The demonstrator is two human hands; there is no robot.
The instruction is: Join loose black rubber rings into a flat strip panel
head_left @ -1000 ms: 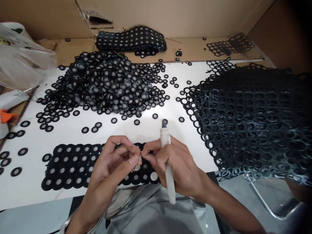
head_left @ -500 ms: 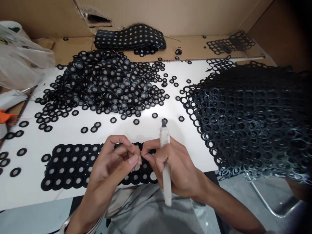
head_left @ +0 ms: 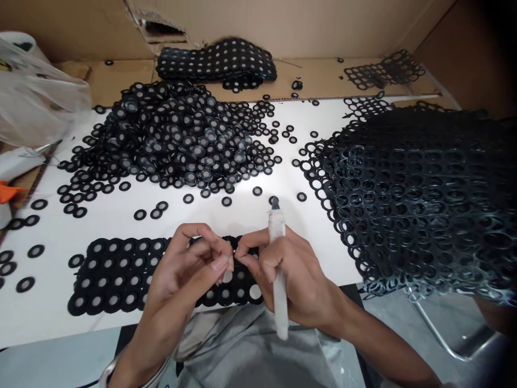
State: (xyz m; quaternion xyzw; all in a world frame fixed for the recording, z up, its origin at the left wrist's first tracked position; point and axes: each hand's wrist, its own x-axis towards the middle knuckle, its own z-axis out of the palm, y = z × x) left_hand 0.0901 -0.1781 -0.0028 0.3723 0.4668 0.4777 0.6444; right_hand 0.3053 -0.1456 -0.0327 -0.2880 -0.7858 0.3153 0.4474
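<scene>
Two hands meet over a matte-black, scallop-edged sheet of joined discs with pale grey centres (head_left: 121, 272).
The sheet lies flat on the white tabletop (head_left: 109, 221) near its front edge, partly hidden beneath both hands; its discs run in four rows, and at the right end two larger, whiter circles break the grey pattern, one partly covered by fingers. The right hand (head_left: 299, 280) grips a slim white wrapped tool with a dark tip (head_left: 279, 302), tip pointing away from the body, thumb and forefinger pinched. The left hand (head_left: 180, 283) is curled, thumb near fingertips; I cannot tell whether it holds anything.
</scene>
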